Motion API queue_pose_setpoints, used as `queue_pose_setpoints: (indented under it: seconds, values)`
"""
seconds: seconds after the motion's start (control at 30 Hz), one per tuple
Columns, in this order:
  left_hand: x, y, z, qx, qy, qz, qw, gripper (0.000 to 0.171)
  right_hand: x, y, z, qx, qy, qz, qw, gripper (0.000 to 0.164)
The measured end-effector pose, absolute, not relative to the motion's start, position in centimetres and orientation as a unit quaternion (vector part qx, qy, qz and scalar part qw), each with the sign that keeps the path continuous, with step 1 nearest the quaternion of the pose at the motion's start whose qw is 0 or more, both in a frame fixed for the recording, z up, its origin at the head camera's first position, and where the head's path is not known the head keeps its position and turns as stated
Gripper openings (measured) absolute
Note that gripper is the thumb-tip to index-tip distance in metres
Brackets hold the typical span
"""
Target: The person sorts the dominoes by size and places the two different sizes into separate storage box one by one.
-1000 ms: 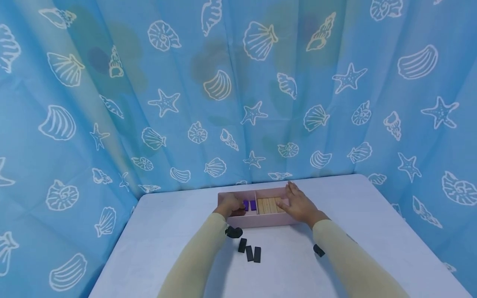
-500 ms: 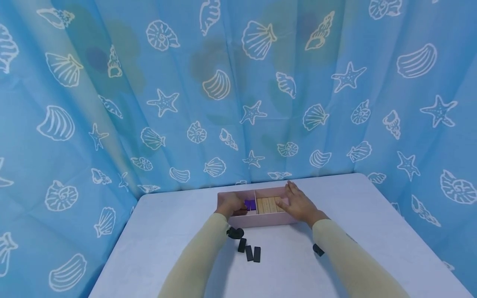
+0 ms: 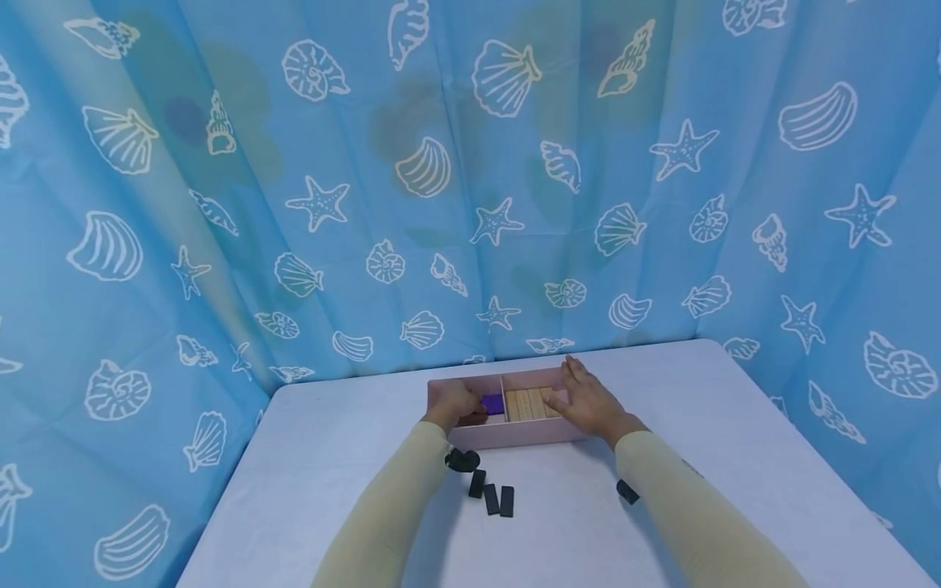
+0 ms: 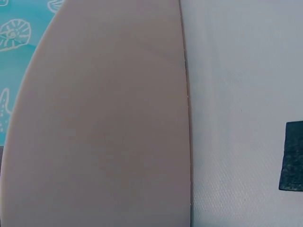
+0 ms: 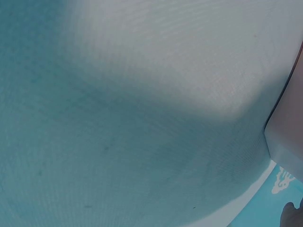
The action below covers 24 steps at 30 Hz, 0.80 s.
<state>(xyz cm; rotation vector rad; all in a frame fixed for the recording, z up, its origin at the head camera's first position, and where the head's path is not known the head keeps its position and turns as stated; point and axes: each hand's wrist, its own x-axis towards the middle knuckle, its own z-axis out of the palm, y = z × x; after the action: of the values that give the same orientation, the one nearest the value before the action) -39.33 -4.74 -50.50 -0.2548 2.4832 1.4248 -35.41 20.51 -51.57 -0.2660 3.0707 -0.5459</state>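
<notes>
The left hand reaches into the left compartment of a pink, open rectangular box; its fingertips are hard to make out beside the flat purple blocks, so whether it pinches them I cannot tell. Well apart from it, the right hand lies with straight fingers on the box's right end, hiding part of the pale wooden sticks. The left wrist view cuts off a black rectangular block on the white surface.

Long pale cream sleeves, a small greyish mark on the right one, black wrist cameras.
</notes>
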Motion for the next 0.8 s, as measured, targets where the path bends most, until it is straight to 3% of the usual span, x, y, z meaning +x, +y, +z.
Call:
queue_pose_setpoints:
  seconds: [0.47,0.8]
  values:
    - [-39.5,-5.2,-49.9,-0.084,0.862,0.477,0.15,0.019,-35.5,20.5,-51.5,-0.087,0.981,-0.174,0.002,0.092]
    - [-38.0,-5.5,-48.0,-0.028,0.863,0.481,0.153,0.023,-35.5,20.5,-51.5,-0.095,0.98,-0.175,-0.004,0.092]
